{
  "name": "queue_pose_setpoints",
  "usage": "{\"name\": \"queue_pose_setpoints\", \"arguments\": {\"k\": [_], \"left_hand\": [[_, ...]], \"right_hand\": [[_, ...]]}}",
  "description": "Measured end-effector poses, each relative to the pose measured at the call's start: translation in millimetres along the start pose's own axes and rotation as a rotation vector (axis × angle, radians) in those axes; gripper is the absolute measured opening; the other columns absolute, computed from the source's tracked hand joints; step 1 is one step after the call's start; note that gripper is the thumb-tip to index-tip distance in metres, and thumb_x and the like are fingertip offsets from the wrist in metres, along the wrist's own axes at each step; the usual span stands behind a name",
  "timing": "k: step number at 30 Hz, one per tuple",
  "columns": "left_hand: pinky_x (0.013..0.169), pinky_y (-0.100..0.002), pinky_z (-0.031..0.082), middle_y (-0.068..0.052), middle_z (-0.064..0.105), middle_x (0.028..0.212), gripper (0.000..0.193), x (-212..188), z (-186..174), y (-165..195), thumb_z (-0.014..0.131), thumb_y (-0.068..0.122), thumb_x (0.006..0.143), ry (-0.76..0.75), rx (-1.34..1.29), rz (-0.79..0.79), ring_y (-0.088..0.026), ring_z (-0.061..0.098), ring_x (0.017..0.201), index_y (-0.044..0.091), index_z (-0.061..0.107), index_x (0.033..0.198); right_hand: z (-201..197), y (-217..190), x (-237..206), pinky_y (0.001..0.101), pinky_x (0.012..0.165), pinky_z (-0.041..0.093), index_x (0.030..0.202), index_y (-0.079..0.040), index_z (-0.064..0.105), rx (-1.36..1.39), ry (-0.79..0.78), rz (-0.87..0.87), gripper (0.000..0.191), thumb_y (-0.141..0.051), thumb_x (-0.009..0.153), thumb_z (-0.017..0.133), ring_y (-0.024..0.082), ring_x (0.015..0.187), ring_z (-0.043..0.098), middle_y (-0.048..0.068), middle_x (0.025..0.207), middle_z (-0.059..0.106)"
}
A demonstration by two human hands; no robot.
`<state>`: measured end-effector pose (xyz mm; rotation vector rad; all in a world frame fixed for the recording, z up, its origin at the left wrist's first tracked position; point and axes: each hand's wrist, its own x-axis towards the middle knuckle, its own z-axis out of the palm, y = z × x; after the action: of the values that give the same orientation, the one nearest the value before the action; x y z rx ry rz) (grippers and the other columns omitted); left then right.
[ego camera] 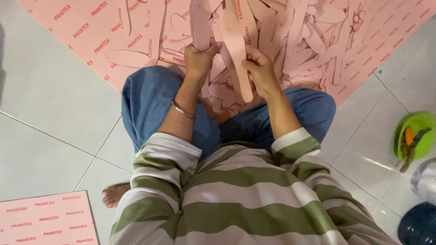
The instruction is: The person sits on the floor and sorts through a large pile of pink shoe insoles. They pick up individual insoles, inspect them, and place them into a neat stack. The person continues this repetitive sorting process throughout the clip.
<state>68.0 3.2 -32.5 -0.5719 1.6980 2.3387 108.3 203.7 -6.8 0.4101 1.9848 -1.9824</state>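
insole pile [290, 31] — top cut off, dark bowl [418, 225] cropped

I see matt pink board insoles [236, 43] cut from a printed sheet [113, 31]; left of that sheet the floor tiles [50, 100] shine glossy. Nearer me than the sheet are blue denim trousers [145, 100], a striped knit shirt [236, 199] and a thin metal bangle [183, 110].

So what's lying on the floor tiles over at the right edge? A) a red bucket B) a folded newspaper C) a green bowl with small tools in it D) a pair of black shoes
C: a green bowl with small tools in it sits on the pale tiled floor at the right edge.
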Motion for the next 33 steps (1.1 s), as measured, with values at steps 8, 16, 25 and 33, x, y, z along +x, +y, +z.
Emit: {"name": "queue_pose_setpoints", "arguments": {"k": [8, 16, 25, 33], "left_hand": [[0.043, -0.024, 0.040, 0.001, 0.061, 0.063, 0.012, -5.7, -11.2, 3.9, 0.082, 0.011, 0.086, -0.126, 0.029, -0.011, -0.007, 0.050, 0.047, 0.002, 0.075, 0.086], [0.047, -0.020, 0.041, -0.006, 0.079, 0.086, 0.020, -12.3, -18.1, 14.9, 0.079, 0.014, 0.088, -0.305, -0.014, -0.061, -0.004, 0.055, 0.054, 0.003, 0.076, 0.105], [0.048, -0.022, 0.043, -0.010, 0.079, 0.088, 0.020, -6.3, -32.0, 19.6, 0.080, 0.012, 0.087, -0.166, -0.031, -0.085, -0.006, 0.052, 0.052, 0.002, 0.075, 0.104], [0.048, -0.022, 0.041, -0.006, 0.075, 0.084, 0.017, -5.1, -43.4, 16.9, 0.080, 0.011, 0.089, -0.149, -0.007, -0.059, -0.006, 0.053, 0.053, 0.002, 0.075, 0.103]], "right_hand": [[39.9, 17.3, -5.7, 0.0336, 0.088, 0.054, 0.154, -0.001, 0.027, -0.588, 0.075, -0.334, 0.075, -0.009, 0.093, 0.070, 0.025, 0.100, 0.065, 0.024, 0.143, 0.047], [-2.6, 12.4, -13.6, 0.0384, 0.099, 0.055, 0.158, -0.005, 0.037, -0.623, 0.161, -0.410, 0.070, -0.020, 0.102, 0.076, 0.029, 0.123, 0.066, 0.022, 0.141, 0.063], [-242.0, 11.4, -65.6, 0.0332, 0.082, 0.052, 0.134, 0.003, 0.062, -0.847, 0.756, -0.263, 0.044, -0.011, 0.093, 0.071, 0.018, 0.091, 0.059, 0.012, 0.113, 0.062], [-231.1, 33.3, -24.1, 0.0345, 0.085, 0.051, 0.129, -0.001, 0.064, -0.686, 0.743, -0.228, 0.036, -0.018, 0.097, 0.059, 0.021, 0.094, 0.066, 0.014, 0.108, 0.071]]}}
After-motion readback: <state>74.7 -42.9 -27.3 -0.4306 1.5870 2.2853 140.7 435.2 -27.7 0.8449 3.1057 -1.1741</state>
